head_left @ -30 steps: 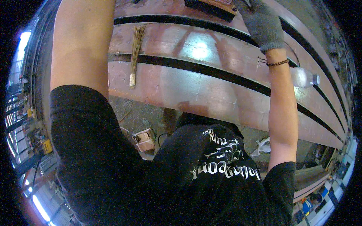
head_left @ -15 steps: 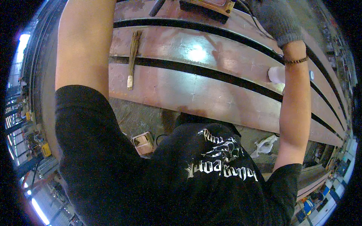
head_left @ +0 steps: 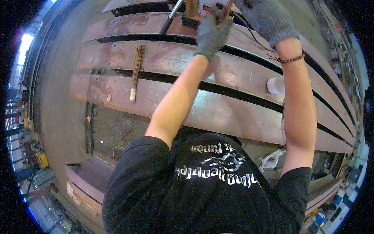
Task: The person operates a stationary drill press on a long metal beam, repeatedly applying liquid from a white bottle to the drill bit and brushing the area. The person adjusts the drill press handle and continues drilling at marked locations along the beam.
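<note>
My left hand (head_left: 212,37), in a grey knit glove, is in front of a boxy brown machine (head_left: 191,17) at the top of the view. Its fingers look stretched toward the machine's panel with a red switch (head_left: 207,7), slightly smeared; contact cannot be made out. My right hand (head_left: 269,23), gloved too, is raised just right of the machine, beside a dark cable (head_left: 253,35). Its fingers are blurred and partly lost at the upper edge. A lever with a black grip (head_left: 167,25) sticks out on the machine's left.
Long reddish steel beams (head_left: 156,87) lie side by side with dark gaps between them. A stick brush (head_left: 136,70) rests across two beams on the left. Near my right forearm stands a white container (head_left: 276,85). A crumpled white plastic bag (head_left: 271,159) lies below the beams.
My left arm has swung in from the left, bringing the gloved hand into view at the machine. My right hand has shifted slightly left. More of the machine and beams now shows.
</note>
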Tool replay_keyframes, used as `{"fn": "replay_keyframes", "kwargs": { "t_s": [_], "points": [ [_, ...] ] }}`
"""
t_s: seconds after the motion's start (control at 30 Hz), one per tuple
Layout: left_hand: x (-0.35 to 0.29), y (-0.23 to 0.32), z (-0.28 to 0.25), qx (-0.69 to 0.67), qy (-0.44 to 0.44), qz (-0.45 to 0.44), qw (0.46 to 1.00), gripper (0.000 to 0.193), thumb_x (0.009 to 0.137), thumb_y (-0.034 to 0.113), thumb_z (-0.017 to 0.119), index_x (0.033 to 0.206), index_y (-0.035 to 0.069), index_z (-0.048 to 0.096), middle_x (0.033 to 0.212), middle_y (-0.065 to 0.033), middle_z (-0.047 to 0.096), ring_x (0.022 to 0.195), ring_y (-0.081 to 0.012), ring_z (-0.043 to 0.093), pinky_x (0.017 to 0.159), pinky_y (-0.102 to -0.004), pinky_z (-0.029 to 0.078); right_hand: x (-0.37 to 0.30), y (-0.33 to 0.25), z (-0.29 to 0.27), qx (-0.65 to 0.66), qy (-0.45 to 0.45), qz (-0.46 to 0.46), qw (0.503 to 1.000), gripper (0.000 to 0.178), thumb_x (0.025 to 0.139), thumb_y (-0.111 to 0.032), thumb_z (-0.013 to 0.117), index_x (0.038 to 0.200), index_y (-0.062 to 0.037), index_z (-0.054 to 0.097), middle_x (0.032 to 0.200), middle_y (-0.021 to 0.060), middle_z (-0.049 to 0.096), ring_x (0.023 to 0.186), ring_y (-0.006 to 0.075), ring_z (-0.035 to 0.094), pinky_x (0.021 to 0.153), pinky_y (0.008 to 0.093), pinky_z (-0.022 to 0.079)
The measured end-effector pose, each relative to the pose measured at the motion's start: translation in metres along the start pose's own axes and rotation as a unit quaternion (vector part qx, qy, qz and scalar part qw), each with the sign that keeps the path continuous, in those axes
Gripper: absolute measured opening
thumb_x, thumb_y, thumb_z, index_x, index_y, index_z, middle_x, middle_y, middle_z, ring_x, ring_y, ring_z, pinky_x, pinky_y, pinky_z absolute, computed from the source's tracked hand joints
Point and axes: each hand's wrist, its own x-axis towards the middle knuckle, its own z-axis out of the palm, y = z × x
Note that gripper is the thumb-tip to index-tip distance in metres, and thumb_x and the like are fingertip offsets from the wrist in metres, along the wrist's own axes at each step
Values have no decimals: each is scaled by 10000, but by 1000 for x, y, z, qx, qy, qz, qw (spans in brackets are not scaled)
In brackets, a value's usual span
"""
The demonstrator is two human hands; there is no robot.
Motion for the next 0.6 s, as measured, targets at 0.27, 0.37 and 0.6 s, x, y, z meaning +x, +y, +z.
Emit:
{"fn": "replay_keyframes", "kwargs": {
  "t_s": [0.27, 0.37, 0.6],
  "points": [
    [-6, 22, 38, -30, -119, -53, 991, 921, 840, 376, 763, 1573, 60, 302, 1314, -287, 610, 1196, -467, 617, 1022, -525, 503, 1, 3, 2, -22, -23, 21, 999, 232, 933, -247, 609, 1068, -124, 753, 900, 181, 747, 846, 381, 730, 781, 491, 584],
    [-7, 16, 31, -1, -124, -36, 992, 938, 835, 343, 754, 1593, 93, 262, 1292, -303, 618, 1166, -490, 624, 1008, -538, 509, -6, -3, -4, 7, 12, 8, 1000, 223, 939, -241, 603, 1059, -127, 752, 907, 166, 751, 862, 370, 732, 783, 487, 585],
    [13, -15, 5, 7, -214, -13, 977, 728, 862, 318, 723, 1488, 95, 423, 1172, -280, 682, 1108, -477, 653, 962, -534, 528, 3, -3, 2, -36, -12, 1, 999, 231, 965, -286, 594, 1031, -132, 752, 946, 152, 760, 888, 351, 737, 786, 471, 588]
  ]
}}
